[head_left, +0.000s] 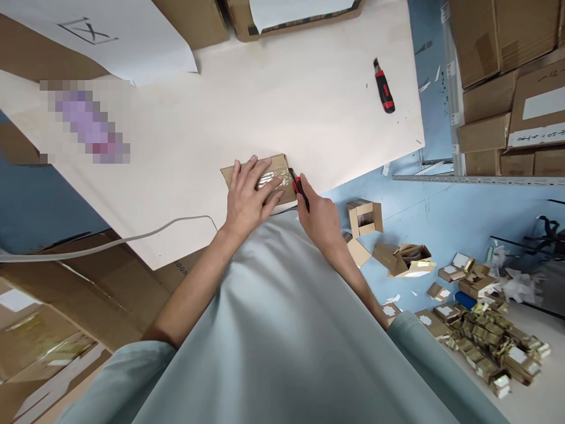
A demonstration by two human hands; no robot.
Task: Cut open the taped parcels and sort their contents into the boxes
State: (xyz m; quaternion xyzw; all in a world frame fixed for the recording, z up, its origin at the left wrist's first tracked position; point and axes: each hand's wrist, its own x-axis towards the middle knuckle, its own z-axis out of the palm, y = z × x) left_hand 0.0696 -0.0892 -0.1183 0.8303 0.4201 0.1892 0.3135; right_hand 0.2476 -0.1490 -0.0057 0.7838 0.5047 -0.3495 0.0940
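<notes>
A flat piece of brown cardboard (279, 166) with shiny clear tape on it lies at the near edge of the white table. My left hand (251, 191) presses on it from above, fingers spread and stretched out. In my right hand (318, 213) is a red and black box cutter (298, 184), its front end against the cardboard's right edge. My right fingers are wrapped round the handle. How far the blade is out is hard to see.
A second box cutter (384, 87) lies on the table (309, 88) at the far right. A grey cable (132, 238) crosses the left side. Large cartons (282, 26) stand at the back. Shelves with boxes (489, 106) and several opened boxes (408, 259) on the floor are to the right.
</notes>
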